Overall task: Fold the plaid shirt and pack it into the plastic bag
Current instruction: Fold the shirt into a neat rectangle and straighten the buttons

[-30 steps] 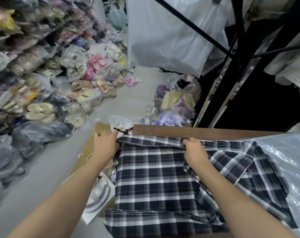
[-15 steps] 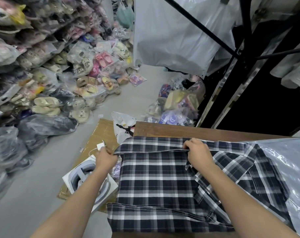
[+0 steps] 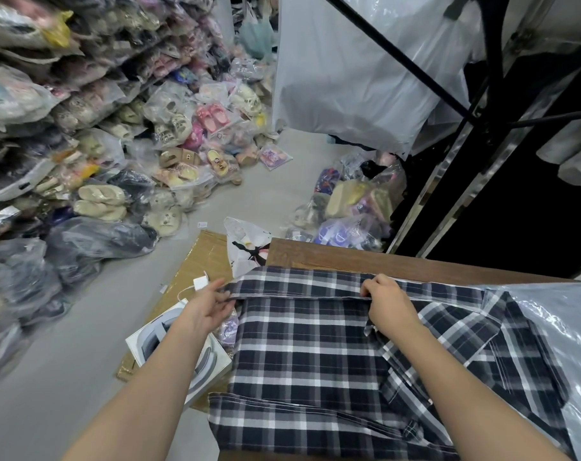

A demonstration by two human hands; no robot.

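Observation:
The dark blue and white plaid shirt [image 3: 309,354] lies spread on a brown wooden table [image 3: 349,257], its near part hanging over the left edge. My left hand [image 3: 209,304] pinches the shirt's far left corner. My right hand [image 3: 387,302] grips the folded far edge near the middle. A clear plastic bag [image 3: 555,334] lies over the shirt's right side, at the right of the table.
A white box with grey curved parts [image 3: 169,347] sits on flattened cardboard [image 3: 199,257] on the floor left of the table, with a white charger [image 3: 200,282]. Piles of bagged slippers [image 3: 169,134] line the left. A black rack [image 3: 482,104] stands behind the table.
My left hand has drawn the shirt's far corner left and toward me, off the table edge. My right hand has stayed on the far edge. The view has tilted down slightly.

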